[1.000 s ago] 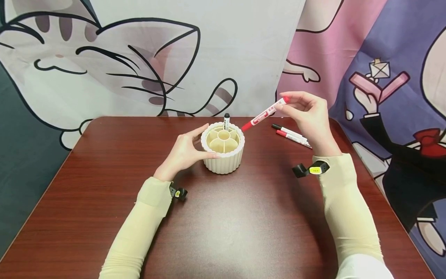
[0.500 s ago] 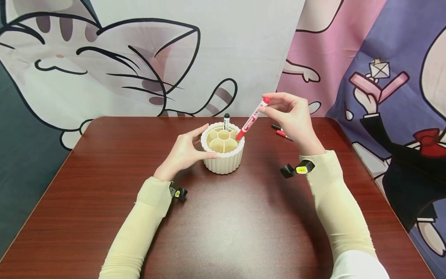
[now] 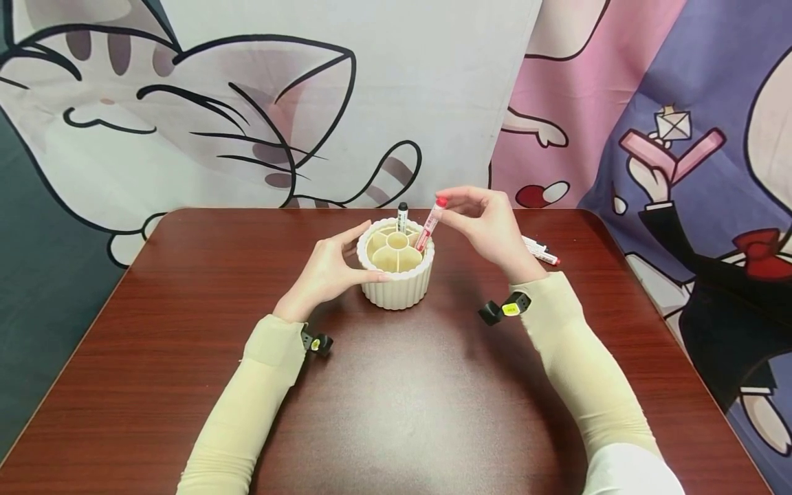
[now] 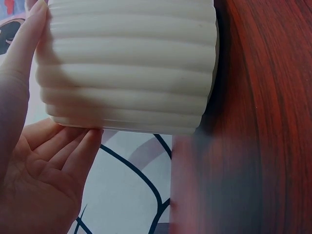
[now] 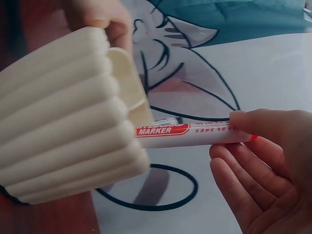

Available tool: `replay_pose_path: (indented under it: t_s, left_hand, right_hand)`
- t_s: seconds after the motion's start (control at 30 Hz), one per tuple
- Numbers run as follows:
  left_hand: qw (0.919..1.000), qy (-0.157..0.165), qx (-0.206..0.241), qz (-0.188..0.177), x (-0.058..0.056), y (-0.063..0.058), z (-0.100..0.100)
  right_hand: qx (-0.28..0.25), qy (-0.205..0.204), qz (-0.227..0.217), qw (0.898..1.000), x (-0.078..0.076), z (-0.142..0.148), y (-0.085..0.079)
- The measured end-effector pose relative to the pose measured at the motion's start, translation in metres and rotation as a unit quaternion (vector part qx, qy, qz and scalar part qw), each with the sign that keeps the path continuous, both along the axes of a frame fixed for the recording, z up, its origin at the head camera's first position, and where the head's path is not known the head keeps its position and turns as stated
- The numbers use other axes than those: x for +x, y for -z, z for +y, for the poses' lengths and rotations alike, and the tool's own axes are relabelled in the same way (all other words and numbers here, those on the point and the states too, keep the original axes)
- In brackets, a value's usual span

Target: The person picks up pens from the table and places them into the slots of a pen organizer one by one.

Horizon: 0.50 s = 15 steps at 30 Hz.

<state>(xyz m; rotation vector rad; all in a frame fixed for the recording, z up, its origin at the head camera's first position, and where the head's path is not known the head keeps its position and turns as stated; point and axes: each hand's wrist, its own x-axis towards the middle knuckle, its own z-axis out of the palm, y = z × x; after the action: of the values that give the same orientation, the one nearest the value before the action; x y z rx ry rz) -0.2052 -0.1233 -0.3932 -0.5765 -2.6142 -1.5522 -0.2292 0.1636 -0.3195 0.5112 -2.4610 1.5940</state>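
Note:
A cream, ribbed round pen holder (image 3: pixel 396 293) with several compartments stands upright on the table. My left hand (image 3: pixel 322 271) grips its left side, thumb at the front of the rim and fingers behind; the left wrist view shows those fingers (image 4: pixel 63 146) against the ribbed wall. Between the thumb and fingertips of my right hand (image 3: pixel 485 227) is the red-capped end of a white and red whiteboard marker (image 3: pixel 428 228). That marker tilts, its lower end inside a right-hand compartment and hidden by the wall. A black-capped marker (image 3: pixel 403 217) stands in a back compartment.
White markers (image 3: pixel 540 250), one with a red end, lie on the dark wooden table (image 3: pixel 396 412) beyond my right wrist, which partly hides them. Behind the table's far edge hang a cat-print cloth (image 3: pixel 458 103) and a purple printed cloth (image 3: pixel 656 192).
My right hand has moved left and down, bringing the red marker from beside the rim into a compartment and tilting it more upright. My left hand and the pen holder have stayed put.

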Motion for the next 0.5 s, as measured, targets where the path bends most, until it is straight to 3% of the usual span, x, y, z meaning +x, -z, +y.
replay_pose_path:
  t_s: [0.5]
  left_hand:
    - [0.9998,0.004,0.018,0.004,0.001,0.0,0.001]
  right_hand:
    - [0.034,-0.053,-0.051,0.997,0.0,-0.007,0.021]
